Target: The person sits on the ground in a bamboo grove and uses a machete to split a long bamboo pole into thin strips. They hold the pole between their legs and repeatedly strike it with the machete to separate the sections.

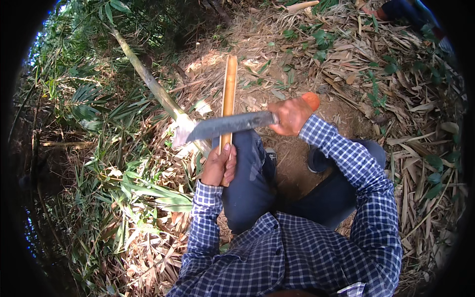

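Bamboo, split and yellow-tan, makes up the strip (228, 94) that the left hand (219, 166) grips at its near end, fingers (226, 154) wrapped tightly around it just beside the person's knee. The strip's long axis runs away from the person, its far end pointing up the picture over bare soil. The right hand (292, 115) is clenched around the orange handle (311, 100) of a machete (228, 124), whose dark blade lies crosswise over the strip just above the left hand, tip pointing left. Dry leaves (425, 163) cover the ground, and a green bamboo stem (148, 79) slants at left.
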`<action>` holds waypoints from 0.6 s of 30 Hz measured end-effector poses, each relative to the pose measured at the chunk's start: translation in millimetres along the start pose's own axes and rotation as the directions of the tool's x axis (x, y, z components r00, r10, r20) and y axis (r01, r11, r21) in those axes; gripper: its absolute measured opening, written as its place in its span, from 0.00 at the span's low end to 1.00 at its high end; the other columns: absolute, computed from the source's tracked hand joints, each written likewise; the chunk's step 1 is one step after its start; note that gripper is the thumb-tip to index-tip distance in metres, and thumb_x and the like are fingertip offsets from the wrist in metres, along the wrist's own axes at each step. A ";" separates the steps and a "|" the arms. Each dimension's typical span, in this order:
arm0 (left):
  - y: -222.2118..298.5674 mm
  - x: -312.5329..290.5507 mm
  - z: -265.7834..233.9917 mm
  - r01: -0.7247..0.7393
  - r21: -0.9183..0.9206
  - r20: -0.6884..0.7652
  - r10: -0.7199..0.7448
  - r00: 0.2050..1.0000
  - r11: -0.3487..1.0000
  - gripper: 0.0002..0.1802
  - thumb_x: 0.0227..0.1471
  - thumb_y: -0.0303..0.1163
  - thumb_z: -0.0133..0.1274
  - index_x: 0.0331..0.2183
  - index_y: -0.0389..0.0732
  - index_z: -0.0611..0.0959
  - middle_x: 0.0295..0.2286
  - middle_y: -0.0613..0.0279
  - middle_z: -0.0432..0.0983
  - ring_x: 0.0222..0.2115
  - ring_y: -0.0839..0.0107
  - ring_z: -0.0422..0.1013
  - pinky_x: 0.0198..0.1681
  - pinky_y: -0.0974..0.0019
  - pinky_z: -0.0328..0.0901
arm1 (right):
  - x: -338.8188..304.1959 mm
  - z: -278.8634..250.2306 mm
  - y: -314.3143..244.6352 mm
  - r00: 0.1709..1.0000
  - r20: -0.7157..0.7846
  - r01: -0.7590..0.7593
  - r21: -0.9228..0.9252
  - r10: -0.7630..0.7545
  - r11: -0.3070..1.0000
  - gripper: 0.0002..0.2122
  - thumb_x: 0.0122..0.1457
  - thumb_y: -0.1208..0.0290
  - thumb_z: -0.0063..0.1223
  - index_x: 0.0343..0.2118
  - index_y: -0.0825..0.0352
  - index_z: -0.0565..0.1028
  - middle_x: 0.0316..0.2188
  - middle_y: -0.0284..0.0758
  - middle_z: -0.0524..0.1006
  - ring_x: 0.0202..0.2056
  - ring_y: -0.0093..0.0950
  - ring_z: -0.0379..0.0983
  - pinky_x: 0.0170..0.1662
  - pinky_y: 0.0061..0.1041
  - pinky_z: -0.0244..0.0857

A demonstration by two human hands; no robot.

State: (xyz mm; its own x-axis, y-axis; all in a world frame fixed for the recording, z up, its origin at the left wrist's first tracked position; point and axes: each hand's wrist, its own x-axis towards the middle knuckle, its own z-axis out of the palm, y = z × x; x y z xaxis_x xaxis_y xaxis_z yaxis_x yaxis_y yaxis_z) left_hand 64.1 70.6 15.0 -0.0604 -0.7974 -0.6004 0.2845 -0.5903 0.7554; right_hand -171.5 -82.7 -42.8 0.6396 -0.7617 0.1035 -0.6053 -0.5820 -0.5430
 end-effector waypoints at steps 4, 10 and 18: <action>0.4 2.2 2.4 -0.001 0.037 0.020 0.000 1.000 0.999 0.17 0.64 0.44 0.38 0.30 0.40 0.70 0.14 0.70 0.57 0.08 0.82 0.52 0.09 0.77 0.52 | 6.5 -4.0 12.2 0.998 -0.068 -0.009 -0.104 0.002 0.995 0.10 0.47 0.64 0.55 0.29 0.64 0.77 0.13 0.39 0.74 0.18 0.35 0.74 0.24 0.38 0.69; 2.3 1.7 -2.3 0.006 0.020 0.023 -0.006 1.000 1.000 0.18 0.63 0.45 0.40 0.30 0.41 0.70 0.13 0.70 0.57 0.08 0.81 0.52 0.09 0.76 0.52 | 2.9 -16.8 -12.9 0.952 0.133 -0.284 0.055 0.275 0.957 0.14 0.48 0.60 0.56 0.35 0.63 0.77 0.15 0.40 0.75 0.19 0.37 0.75 0.27 0.39 0.71; 4.7 3.1 0.4 0.018 0.081 0.061 -0.023 0.998 0.997 0.18 0.63 0.44 0.39 0.29 0.40 0.70 0.13 0.70 0.56 0.08 0.82 0.52 0.09 0.77 0.51 | 23.4 -23.3 36.1 0.907 -0.209 -0.382 -0.046 0.365 0.923 0.11 0.46 0.65 0.55 0.32 0.63 0.79 0.14 0.39 0.75 0.18 0.36 0.74 0.26 0.37 0.70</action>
State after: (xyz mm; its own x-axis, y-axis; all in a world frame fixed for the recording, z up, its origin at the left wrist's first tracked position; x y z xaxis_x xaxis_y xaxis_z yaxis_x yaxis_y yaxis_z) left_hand 64.9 65.3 16.8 -0.1250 -0.7899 -0.6003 0.2045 -0.6126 0.7635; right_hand -189.5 -128.2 -40.6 0.2598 -0.9631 0.0697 -0.8252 -0.2589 -0.5020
